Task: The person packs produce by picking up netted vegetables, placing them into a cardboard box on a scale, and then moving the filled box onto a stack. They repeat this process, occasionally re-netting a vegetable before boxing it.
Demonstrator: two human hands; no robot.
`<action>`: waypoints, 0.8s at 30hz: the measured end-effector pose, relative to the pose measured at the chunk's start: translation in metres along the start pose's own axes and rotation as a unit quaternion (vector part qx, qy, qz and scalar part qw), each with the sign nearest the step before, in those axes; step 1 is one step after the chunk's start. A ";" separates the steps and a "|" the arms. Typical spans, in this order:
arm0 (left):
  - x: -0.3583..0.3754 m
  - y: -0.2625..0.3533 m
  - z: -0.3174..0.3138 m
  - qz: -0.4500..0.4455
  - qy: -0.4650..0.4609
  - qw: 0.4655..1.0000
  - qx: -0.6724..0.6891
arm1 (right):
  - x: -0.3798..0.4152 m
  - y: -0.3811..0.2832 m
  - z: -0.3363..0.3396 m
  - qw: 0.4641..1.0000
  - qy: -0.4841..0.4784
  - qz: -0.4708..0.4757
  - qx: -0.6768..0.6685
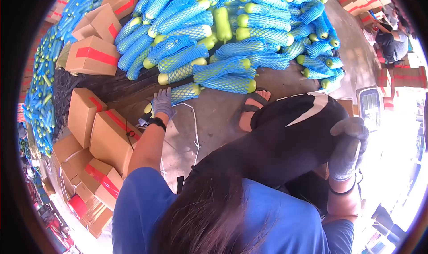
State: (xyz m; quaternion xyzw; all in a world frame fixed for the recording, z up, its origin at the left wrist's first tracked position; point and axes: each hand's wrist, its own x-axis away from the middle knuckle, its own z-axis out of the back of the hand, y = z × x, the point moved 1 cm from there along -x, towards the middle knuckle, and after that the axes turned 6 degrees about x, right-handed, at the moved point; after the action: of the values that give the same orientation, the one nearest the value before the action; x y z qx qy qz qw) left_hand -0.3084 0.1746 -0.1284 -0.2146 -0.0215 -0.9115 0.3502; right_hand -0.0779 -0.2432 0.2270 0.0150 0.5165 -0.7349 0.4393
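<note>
Left hand (163, 103) lies with fingers spread on a netted gourd (186, 92); right hand (348, 142) nears the knee (324, 113), grip unclear

The left hand (163, 103) covers the middle of one netted gourd (185, 92), and its palm is out of sight. What lies under the right hand (350, 142), at the right of the frame, cannot be told (its fingers overlap). Dark hair (200, 214) hides part of the blue shirt (281, 211) at bottom center. The top edge cuts off the gourd pile (178, 20). A person (393, 44), upper right, is small and blurred; glare washes out the lower right.
</note>
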 end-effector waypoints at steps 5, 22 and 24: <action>-0.030 0.014 0.013 0.030 -0.030 0.999 0.031 | -0.012 -0.013 0.013 0.998 -0.059 -0.012 0.030; 0.199 0.222 0.429 -0.517 0.590 0.613 0.095 | -0.066 -0.083 0.078 0.966 -0.206 -0.099 0.119; 0.213 0.274 0.444 -0.568 0.599 0.563 0.036 | -0.051 -0.082 0.097 0.957 -0.180 -0.121 0.192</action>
State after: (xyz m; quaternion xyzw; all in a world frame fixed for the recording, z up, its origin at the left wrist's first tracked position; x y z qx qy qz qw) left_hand -0.1051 -0.0821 0.3308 0.4496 0.0430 -0.8402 -0.3001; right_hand -0.0584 -0.2795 0.3576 -0.0962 0.2755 -0.8585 0.4216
